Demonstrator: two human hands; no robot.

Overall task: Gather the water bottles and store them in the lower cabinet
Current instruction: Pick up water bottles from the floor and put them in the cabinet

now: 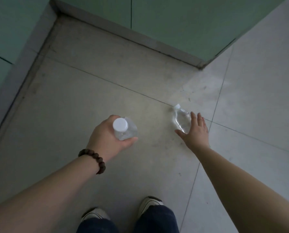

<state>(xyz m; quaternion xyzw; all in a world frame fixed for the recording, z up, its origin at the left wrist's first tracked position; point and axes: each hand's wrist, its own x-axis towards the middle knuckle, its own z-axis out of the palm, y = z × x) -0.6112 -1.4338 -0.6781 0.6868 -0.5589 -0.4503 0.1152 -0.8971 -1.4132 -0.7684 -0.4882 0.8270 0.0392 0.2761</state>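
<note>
My left hand [106, 138] grips a clear water bottle [124, 130] with a white cap, held upright above the floor, cap toward the camera. A second clear bottle [181, 119] lies on its side on the tiled floor, its white cap pointing away from me. My right hand [195, 130] hovers right over that bottle's lower end with fingers spread, thumb reaching along its near side. Whether the fingers touch it I cannot tell.
Pale floor tiles [106, 91] with dark grout lines fill the view. Green walls with a grey skirting [127, 33] form a corner at the back left and jut out at the upper right. My two shoes [148, 206] stand at the bottom.
</note>
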